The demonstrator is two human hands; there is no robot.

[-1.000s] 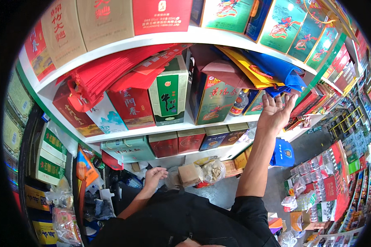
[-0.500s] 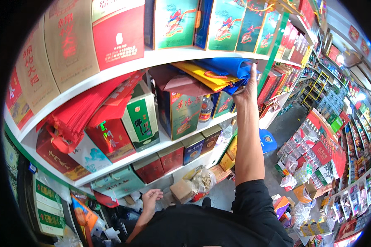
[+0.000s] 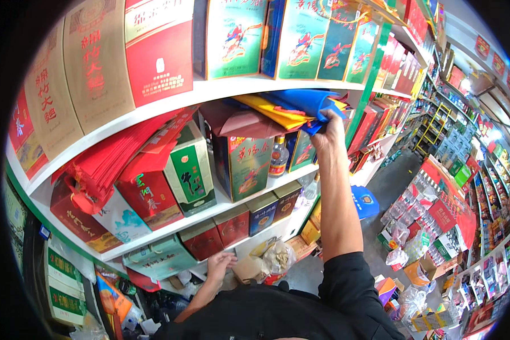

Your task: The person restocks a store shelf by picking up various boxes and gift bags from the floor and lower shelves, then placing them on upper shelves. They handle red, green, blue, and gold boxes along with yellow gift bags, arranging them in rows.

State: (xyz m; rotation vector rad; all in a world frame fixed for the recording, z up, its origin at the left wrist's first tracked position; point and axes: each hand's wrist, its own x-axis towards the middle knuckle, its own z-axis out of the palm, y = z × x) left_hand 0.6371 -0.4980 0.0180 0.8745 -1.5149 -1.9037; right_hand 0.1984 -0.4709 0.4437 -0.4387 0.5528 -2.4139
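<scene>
My right arm reaches up to the middle shelf, where my right hand (image 3: 330,127) grips the end of a folded blue gift bag (image 3: 300,99). Under the blue one lies a yellow bag (image 3: 269,110), and left of both a maroon bag (image 3: 238,118) rests over the top of a boxed item (image 3: 249,164). A clear bottle (image 3: 278,156) stands beside that box, beneath the bags. Low down near my body, my left hand (image 3: 220,265) holds nothing, its fingers loosely apart, close to a dark red box (image 3: 205,238) on the bottom shelf.
Red folded bags (image 3: 116,150) lie on boxes at the left of the middle shelf. The upper white shelf (image 3: 221,85) carries tall green and tan boxes. A plastic bag (image 3: 279,256) and cartons sit on the floor. Shrink-wrapped bottles (image 3: 413,198) are stacked at right.
My right hand has shifted slightly left and down, its thumb no longer pointing upward but its fingers curled on the blue bag. My left hand has moved a little rightward.
</scene>
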